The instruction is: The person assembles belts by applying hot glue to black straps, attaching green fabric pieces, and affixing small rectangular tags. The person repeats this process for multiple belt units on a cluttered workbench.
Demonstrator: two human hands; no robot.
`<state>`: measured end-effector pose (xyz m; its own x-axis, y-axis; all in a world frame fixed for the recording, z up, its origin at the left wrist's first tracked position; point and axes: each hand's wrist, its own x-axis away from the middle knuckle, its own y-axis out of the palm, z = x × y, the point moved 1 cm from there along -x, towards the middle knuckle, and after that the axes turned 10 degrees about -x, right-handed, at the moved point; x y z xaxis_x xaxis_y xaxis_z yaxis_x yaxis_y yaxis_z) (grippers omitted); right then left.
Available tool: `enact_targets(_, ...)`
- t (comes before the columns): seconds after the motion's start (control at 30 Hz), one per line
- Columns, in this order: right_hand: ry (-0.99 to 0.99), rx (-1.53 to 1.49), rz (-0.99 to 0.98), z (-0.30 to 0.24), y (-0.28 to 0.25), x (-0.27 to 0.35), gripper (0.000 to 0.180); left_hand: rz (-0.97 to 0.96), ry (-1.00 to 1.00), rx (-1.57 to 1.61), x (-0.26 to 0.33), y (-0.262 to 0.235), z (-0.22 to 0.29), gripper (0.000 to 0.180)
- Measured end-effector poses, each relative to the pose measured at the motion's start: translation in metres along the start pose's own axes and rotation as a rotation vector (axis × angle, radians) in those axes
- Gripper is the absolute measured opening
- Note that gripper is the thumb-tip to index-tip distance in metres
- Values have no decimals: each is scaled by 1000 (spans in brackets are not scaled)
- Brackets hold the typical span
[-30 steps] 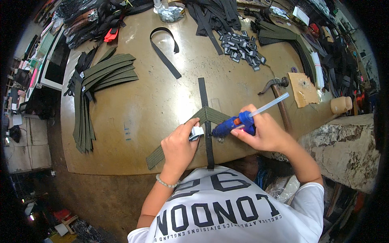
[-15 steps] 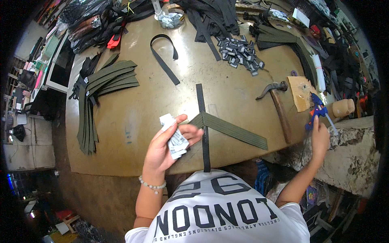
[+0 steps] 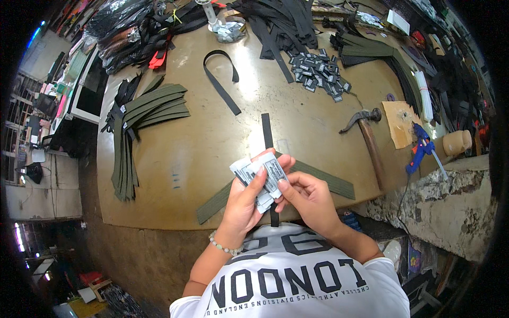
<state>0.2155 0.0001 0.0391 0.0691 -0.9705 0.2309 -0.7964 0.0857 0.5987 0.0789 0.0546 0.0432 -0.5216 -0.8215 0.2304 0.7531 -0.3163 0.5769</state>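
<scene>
As the left hand point(image 3: 241, 205) grips grey labels point(image 3: 274, 170), right hand point(image 3: 314, 200) pinching 1, olive strap point(image 3: 333, 182) beneath.

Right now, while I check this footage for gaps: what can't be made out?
All in the head view:
- Middle of the olive strap: behind the left hand and pale labels.
- Exact count of those labels: they overlap.
- Part of the top-centre black straps: cut off by the upper edge.
</scene>
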Motion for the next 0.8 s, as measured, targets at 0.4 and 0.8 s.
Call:
enact_targets(0.4,-118,18,106,-2,-5,-11,16,246,59,-86,0,-1,-8,42)
enact_targets(0.8,-174,79,93,10,0,-16,15,278,44,-165,6,-21,-7,19)
